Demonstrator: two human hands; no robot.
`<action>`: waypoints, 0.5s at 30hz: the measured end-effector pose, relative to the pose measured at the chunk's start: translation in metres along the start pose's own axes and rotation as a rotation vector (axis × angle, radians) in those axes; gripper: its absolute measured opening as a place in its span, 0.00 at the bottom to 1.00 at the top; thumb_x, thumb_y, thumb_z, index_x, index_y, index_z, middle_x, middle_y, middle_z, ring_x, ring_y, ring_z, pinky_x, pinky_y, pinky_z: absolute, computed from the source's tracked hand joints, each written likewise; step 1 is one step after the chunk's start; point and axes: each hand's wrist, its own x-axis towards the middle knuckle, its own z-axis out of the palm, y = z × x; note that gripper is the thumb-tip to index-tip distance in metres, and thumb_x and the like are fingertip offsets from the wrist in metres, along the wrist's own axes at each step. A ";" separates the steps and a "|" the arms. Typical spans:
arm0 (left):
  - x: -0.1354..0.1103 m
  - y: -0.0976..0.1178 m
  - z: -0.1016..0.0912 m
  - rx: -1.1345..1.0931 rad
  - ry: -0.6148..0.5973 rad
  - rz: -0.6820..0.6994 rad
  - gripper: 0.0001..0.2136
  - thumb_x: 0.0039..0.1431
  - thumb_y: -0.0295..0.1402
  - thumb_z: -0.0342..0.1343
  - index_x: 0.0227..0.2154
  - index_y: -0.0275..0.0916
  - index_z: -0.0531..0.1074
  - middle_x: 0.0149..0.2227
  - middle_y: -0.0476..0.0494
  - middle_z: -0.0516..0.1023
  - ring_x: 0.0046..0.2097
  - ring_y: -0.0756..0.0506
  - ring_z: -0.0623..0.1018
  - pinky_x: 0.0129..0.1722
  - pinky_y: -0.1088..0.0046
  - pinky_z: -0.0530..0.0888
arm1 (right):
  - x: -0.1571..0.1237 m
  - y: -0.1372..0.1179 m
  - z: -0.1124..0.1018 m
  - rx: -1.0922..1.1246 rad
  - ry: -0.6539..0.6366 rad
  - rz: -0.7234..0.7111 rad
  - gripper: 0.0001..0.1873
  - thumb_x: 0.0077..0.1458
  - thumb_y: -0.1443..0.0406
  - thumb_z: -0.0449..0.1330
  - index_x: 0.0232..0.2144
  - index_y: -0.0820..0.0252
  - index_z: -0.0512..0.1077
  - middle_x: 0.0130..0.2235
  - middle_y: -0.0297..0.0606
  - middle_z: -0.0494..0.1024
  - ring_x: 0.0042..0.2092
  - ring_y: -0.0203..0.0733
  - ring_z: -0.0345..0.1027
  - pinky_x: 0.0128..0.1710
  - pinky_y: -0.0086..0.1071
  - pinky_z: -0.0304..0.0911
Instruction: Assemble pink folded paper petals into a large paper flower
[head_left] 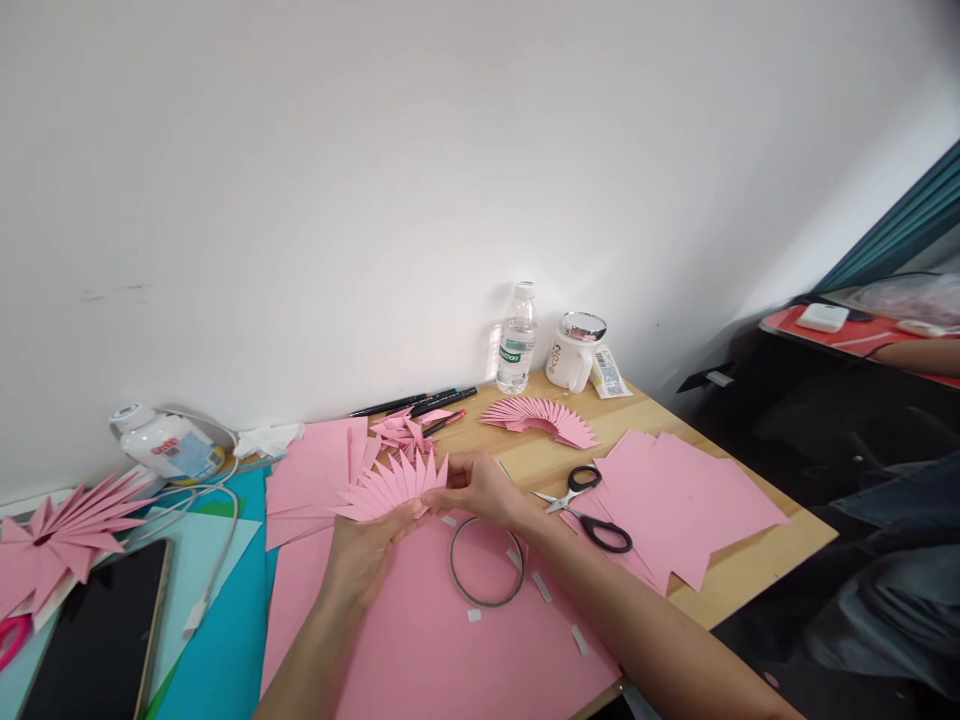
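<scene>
Bare forearms (622,590) reach over a pink sheet (450,670) to a folded pink paper fan (394,485) gripped in both hands.

The fan is held just above the far part of the sheet, left of the desk's (791,545) middle; its long axis runs left to right, and its pointed tips spread up and away toward the wall (420,200). The left hand (371,545) supports the near edge from below, its thumb lying along the folds; the right hand (476,490) is nearly closed, thumb and fingers pinching the fan's right end. Both grips are narrow. Just below the right hand, a thin ring (487,604) lies flat on the sheet, near small white strips (541,587). Scissors (564,501) rest with blades parted to the right, beside stacked pink paper (690,500), while an arched pink fan (536,415) sits farther back.
</scene>
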 end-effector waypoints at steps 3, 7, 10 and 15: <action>0.000 0.003 0.002 -0.050 -0.041 0.031 0.19 0.35 0.26 0.69 0.35 0.31 0.77 0.39 0.35 0.80 0.49 0.34 0.75 0.48 0.57 0.73 | 0.002 0.004 -0.002 -0.037 0.056 0.012 0.23 0.28 0.54 0.71 0.26 0.63 0.73 0.25 0.32 0.75 0.27 0.36 0.69 0.30 0.31 0.66; 0.000 0.007 0.002 -0.085 -0.036 -0.067 0.15 0.31 0.27 0.70 0.28 0.31 0.77 0.36 0.34 0.81 0.46 0.34 0.77 0.48 0.56 0.73 | 0.003 0.004 -0.003 0.037 0.104 0.019 0.23 0.28 0.53 0.71 0.25 0.63 0.72 0.26 0.32 0.75 0.30 0.38 0.70 0.35 0.34 0.67; 0.000 0.006 0.001 -0.093 -0.033 -0.057 0.13 0.30 0.29 0.70 0.23 0.31 0.77 0.33 0.35 0.81 0.44 0.34 0.78 0.49 0.56 0.72 | 0.004 0.004 -0.002 0.062 0.115 0.008 0.23 0.29 0.53 0.70 0.26 0.63 0.73 0.27 0.33 0.75 0.30 0.37 0.69 0.36 0.34 0.66; 0.001 0.003 -0.002 -0.098 -0.086 -0.008 0.10 0.34 0.30 0.70 0.21 0.33 0.76 0.34 0.37 0.81 0.46 0.35 0.77 0.50 0.57 0.71 | 0.004 0.007 0.000 0.075 0.078 -0.041 0.24 0.29 0.55 0.71 0.30 0.62 0.74 0.30 0.33 0.77 0.31 0.37 0.69 0.37 0.34 0.65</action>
